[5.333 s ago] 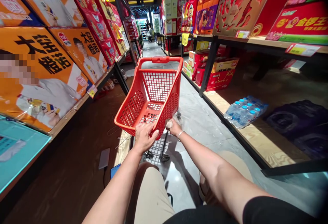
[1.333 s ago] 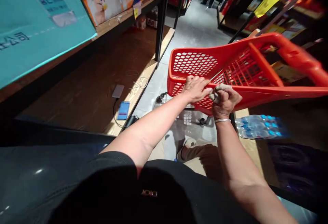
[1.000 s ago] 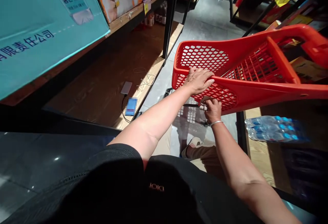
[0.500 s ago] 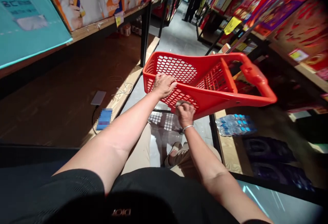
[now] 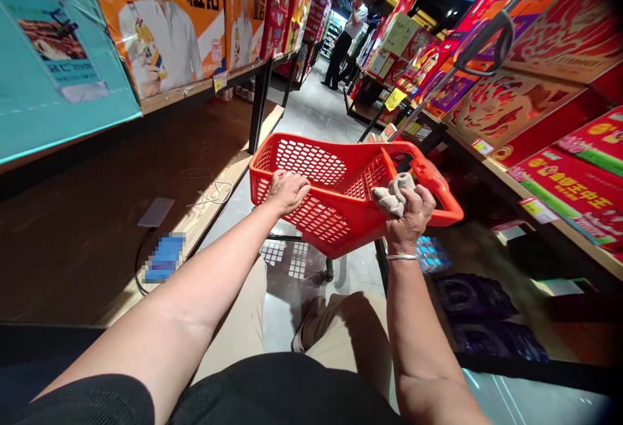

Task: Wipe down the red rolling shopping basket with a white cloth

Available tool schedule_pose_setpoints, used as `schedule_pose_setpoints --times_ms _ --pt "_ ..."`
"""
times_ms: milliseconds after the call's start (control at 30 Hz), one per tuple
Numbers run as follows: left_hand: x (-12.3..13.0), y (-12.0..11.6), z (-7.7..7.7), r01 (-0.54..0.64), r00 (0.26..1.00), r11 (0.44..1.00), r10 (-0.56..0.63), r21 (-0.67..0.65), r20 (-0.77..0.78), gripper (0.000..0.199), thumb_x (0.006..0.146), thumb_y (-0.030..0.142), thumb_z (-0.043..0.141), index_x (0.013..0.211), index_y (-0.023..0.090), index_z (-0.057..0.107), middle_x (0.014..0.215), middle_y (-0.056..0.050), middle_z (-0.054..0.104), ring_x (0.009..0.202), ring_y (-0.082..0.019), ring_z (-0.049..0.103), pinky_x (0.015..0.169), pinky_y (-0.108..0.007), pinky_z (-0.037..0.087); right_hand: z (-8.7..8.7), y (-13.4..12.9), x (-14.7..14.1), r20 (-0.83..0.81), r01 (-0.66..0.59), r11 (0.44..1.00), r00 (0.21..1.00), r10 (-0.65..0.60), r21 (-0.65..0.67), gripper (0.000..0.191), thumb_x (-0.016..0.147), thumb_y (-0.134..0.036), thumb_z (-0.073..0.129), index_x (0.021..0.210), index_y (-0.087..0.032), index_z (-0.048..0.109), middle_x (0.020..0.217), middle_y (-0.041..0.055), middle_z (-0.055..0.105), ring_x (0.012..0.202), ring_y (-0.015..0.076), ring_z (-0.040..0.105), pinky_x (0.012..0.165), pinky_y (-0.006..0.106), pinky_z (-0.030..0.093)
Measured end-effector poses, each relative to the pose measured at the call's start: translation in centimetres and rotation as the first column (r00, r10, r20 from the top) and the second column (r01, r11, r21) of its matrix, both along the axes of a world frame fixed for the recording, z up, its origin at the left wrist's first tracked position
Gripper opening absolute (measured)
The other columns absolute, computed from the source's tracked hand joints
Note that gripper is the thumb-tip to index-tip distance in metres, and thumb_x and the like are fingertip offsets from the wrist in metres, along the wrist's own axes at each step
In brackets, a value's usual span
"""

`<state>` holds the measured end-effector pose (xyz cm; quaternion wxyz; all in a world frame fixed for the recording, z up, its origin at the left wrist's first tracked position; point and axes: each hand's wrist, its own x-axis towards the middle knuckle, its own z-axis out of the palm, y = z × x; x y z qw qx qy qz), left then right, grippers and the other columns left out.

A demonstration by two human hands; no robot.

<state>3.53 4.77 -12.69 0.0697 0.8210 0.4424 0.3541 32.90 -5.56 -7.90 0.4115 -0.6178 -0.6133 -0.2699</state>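
Note:
A red shopping cart (image 5: 331, 217) with perforated sides stands crosswise in front of me, its handle to the right. My left hand (image 5: 288, 191) is closed over the near top rim of the basket, toward its left end. A crumpled beige cloth (image 5: 395, 195) is bunched in my right hand (image 5: 411, 217), whose fingers are wrapped round it beside the near rim, close to the handle. The wrist below it wears a silver bangle. Nothing shows inside the visible part of the basket.
Shelves with boxes (image 5: 170, 42) line the left; red gift boxes (image 5: 564, 185) fill the right. On the low left shelf lie a white device (image 5: 156, 212), a cable and a blue blurred item (image 5: 164, 257). A person (image 5: 343, 39) stands farther up the aisle.
My right hand has risen from the cart's side to near the handle, and the cloth now shows clearly. My left hand stays on the rim. The view has tilted up toward the aisle.

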Motion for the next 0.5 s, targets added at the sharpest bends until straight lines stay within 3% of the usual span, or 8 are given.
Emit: schedule_pose_setpoints --times_ms 100,200,300,400,500 --pt "0.0 -0.7 0.1 0.002 1.0 1.0 -0.002 0.002 0.001 0.031 0.1 0.037 0.045 0.101 0.026 0.074 0.097 -0.005 0.073 0.099 -0.025 0.058 0.105 -0.049 0.028 0.3 -0.7 -2.7 0.039 0.065 0.996 0.997 -0.062 -0.056 0.042 0.08 -0.023 0.064 0.122 -0.024 0.061 0.138 0.0108 0.054 0.123 0.0307 0.052 0.113 0.061 0.027" --pt "0.1 -1.3 0.1 0.004 1.0 1.0 -0.004 0.0 -0.016 0.032 0.1 0.038 0.045 0.114 0.029 0.073 0.103 -0.006 0.072 0.104 -0.027 0.057 0.104 -0.05 0.028 -0.7 -0.4 -9.0 0.164 0.024 0.951 0.986 0.029 -0.308 0.052 0.078 -0.016 0.062 0.128 -0.029 0.063 0.142 0.0092 0.055 0.125 0.0303 0.05 0.113 0.058 0.026" --pt "0.1 -1.7 0.3 0.002 0.999 1.0 -0.002 0.001 -0.045 0.032 0.1 0.036 0.044 0.112 0.029 0.073 0.104 -0.006 0.072 0.105 -0.028 0.057 0.103 -0.05 0.029 -0.7 0.6 -13.8 0.256 0.02 0.878 0.959 0.118 -0.478 0.059 0.083 -0.025 0.067 0.141 -0.033 0.059 0.152 0.0107 0.046 0.127 0.0342 0.043 0.11 0.056 0.03" --pt "-0.3 -1.7 0.4 -0.017 0.999 1.0 0.017 0.002 -0.045 0.032 0.1 0.035 0.042 0.103 0.026 0.073 0.1 -0.007 0.072 0.103 -0.027 0.058 0.103 -0.05 0.029 0.7 1.2 -14.4 0.334 0.008 0.814 0.914 0.229 -0.581 0.058 0.088 -0.039 0.068 0.144 -0.034 0.057 0.156 0.009 0.044 0.124 0.0345 0.041 0.104 0.051 0.037" --pt "-0.9 -1.6 0.3 -0.02 1.0 1.0 0.02 0.019 -0.021 0.034 0.1 0.037 0.041 0.1 0.026 0.073 0.099 -0.006 0.073 0.101 -0.026 0.059 0.103 -0.051 0.029 2.4 0.9 -11.6 0.362 -0.006 0.788 0.886 0.289 -0.616 0.042 0.097 -0.039 0.057 0.139 -0.036 0.063 0.153 0.0048 0.05 0.113 0.0283 0.047 0.095 0.042 0.042"
